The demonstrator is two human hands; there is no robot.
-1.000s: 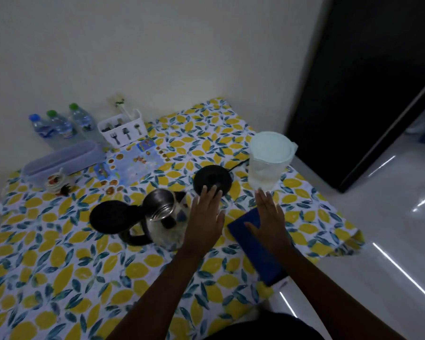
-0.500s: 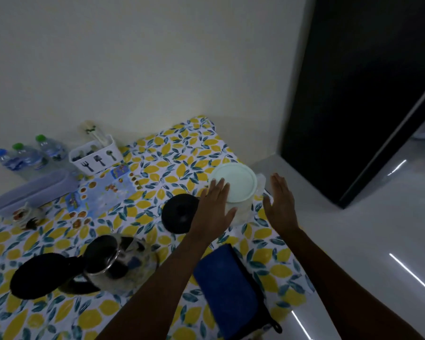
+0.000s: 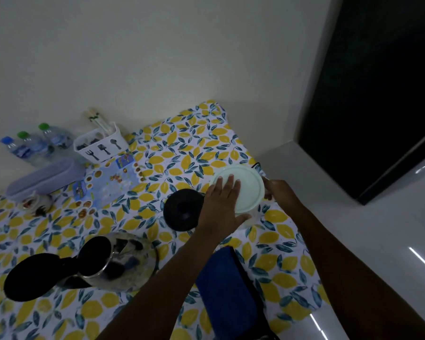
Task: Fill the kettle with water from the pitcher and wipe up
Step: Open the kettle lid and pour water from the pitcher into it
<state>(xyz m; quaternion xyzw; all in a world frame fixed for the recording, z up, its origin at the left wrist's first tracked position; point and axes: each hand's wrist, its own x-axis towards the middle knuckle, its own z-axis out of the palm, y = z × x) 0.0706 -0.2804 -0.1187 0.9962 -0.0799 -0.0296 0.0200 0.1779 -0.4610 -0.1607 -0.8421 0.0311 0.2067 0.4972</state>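
The clear pitcher with a pale round lid stands at the right edge of the lemon-print table. My left hand lies flat on the lid's left side, fingers spread. My right hand is closed around the pitcher's right side, where its handle seems to be. The steel kettle sits at the near left with its black lid flipped open. Its black base lies just left of the pitcher. A folded blue cloth rests near the front edge.
At the back left stand three water bottles, a white cutlery caddy, a long lilac box and a small cup. A printed blue mat lies mid-table. White floor and a dark door are to the right.
Both hands have moved forward from above the cloth to the pitcher. The left now rests on its lid and the right has closed on its side. The view has shifted right.
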